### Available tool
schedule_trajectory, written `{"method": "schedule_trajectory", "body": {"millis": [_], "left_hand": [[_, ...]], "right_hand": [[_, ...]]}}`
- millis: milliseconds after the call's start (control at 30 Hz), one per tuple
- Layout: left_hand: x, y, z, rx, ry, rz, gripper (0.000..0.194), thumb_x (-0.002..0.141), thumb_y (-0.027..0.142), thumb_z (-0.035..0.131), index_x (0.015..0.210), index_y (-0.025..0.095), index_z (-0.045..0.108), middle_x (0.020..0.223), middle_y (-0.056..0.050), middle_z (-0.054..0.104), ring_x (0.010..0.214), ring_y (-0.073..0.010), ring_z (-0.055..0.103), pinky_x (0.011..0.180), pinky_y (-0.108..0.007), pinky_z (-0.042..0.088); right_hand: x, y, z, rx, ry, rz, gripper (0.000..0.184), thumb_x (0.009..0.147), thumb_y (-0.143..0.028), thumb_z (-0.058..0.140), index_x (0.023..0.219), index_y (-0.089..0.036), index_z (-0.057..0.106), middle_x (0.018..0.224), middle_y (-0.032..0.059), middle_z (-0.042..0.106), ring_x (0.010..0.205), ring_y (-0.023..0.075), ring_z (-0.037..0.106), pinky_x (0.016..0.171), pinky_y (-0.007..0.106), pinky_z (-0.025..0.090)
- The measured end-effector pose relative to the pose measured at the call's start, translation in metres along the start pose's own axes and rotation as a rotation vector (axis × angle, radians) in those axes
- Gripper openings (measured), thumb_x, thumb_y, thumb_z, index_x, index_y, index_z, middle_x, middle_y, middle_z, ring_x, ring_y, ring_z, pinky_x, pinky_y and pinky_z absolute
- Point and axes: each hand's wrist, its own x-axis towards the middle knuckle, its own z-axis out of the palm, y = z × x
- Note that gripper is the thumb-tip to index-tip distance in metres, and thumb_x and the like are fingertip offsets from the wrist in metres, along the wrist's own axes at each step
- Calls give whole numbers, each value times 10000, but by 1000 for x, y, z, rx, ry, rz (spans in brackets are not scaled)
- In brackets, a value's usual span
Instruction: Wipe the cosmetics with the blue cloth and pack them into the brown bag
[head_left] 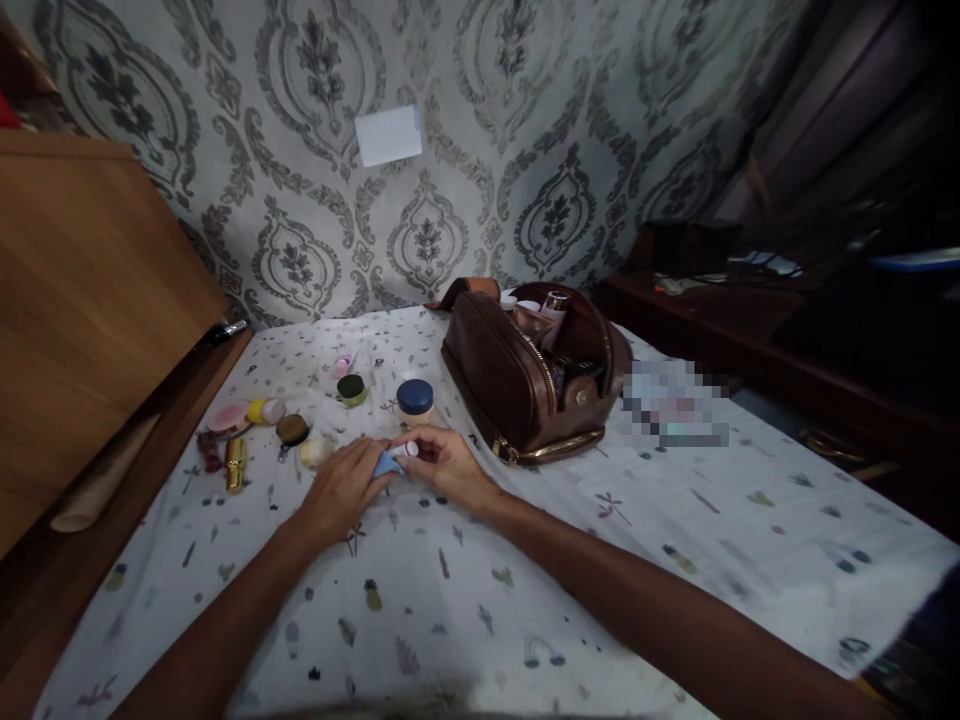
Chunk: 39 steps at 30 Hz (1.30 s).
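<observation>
My left hand (346,487) is closed on a small light-blue piece (387,464) that looks like a cloth or wipe. Against it, my right hand (448,466) pinches a small white tube (406,450) with a red band. The two hands meet just above the printed sheet. Right beside my left fingers lies a cream-coloured round item (315,452), partly blurred. Beyond my hands stands a jar with a dark blue lid (415,397). To the right, a brown leather toiletry bag (495,372) is unzipped, with bottles and other items showing inside.
Left of my hands are a gold lipstick tube (235,466), a brown-lidded jar (292,430), a pink compact (227,418), a yellow-banded bottle (266,411) and a dark-lidded jar (350,389). A wooden cabinet (97,300) borders the left; a patterned wall (480,150) rises behind.
</observation>
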Motion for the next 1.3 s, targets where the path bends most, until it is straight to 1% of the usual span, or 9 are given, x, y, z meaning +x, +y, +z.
{"method": "schedule_trajectory", "body": {"millis": [133, 367, 600, 733, 900, 1000, 1133, 1200, 1300], "left_hand": [[-2, -3, -5, -28, -9, -9, 301, 1004, 407, 445, 1168, 190, 574, 1019, -98, 683, 950, -253, 671, 798, -366, 548], [-6, -11, -9, -29, -45, -39, 248, 993, 315, 443, 1171, 210, 582, 1095, -93, 701, 982, -239, 678, 828, -352, 546], [-6, -7, -8, -29, -39, 9, 274, 1018, 387, 414, 1088, 189, 589, 993, -83, 698, 918, -228, 678, 777, -335, 535], [-7, -7, -6, -25, -63, 11, 298, 1015, 416, 414, 1033, 191, 608, 968, -82, 704, 901, -234, 679, 766, -340, 538], [-5, -2, -13, -209, -18, -208, 297, 998, 440, 435, 1128, 219, 584, 1057, -50, 713, 965, -222, 679, 849, -330, 529], [-2, 4, -16, -321, 139, -391, 334, 986, 426, 430, 1213, 206, 540, 993, -45, 688, 910, -213, 666, 824, -335, 525], [1, 16, -8, -477, 325, -328, 504, 944, 412, 519, 1388, 208, 399, 1232, -109, 587, 1143, -249, 589, 970, -393, 473], [2, 21, -2, -518, 296, -288, 609, 911, 403, 581, 1441, 222, 341, 1306, -126, 538, 1208, -267, 551, 995, -410, 456], [5, 26, -1, -521, 194, -346, 611, 863, 404, 635, 1389, 201, 399, 1142, -88, 594, 1010, -237, 618, 868, -364, 494]], "right_hand": [[0, -8, -3, 3, 56, -11, 341, 709, -460, 802, 868, -180, 689, 718, -13, 645, 641, 122, 577, 630, 257, 461], [7, -11, -16, 38, 243, 56, 455, 690, -589, 779, 654, -192, 559, 506, -50, 546, 447, 84, 452, 473, 227, 353], [4, -8, -9, 197, 69, 171, 390, 618, -431, 870, 841, -161, 698, 646, -35, 630, 528, 80, 523, 504, 211, 385], [2, -6, -4, 199, -17, 208, 420, 625, -436, 872, 884, -146, 713, 745, 1, 684, 623, 100, 584, 562, 217, 427], [-2, -10, -4, 274, -48, 188, 416, 712, -506, 809, 883, -185, 605, 805, 18, 700, 760, 153, 669, 684, 273, 521], [-3, -11, -4, 193, -83, 210, 426, 736, -527, 773, 898, -192, 567, 714, -15, 657, 611, 117, 604, 546, 225, 472], [-6, -10, -1, 0, -154, 192, 359, 739, -460, 760, 843, -177, 565, 645, -59, 547, 532, 72, 461, 465, 186, 339], [-8, -10, 0, -93, -195, 132, 278, 728, -359, 754, 817, -166, 576, 662, -59, 518, 579, 74, 449, 518, 194, 335], [-9, -7, 0, -210, -196, 41, 185, 720, -273, 714, 787, -160, 584, 661, -60, 475, 607, 81, 413, 564, 212, 320]]}}
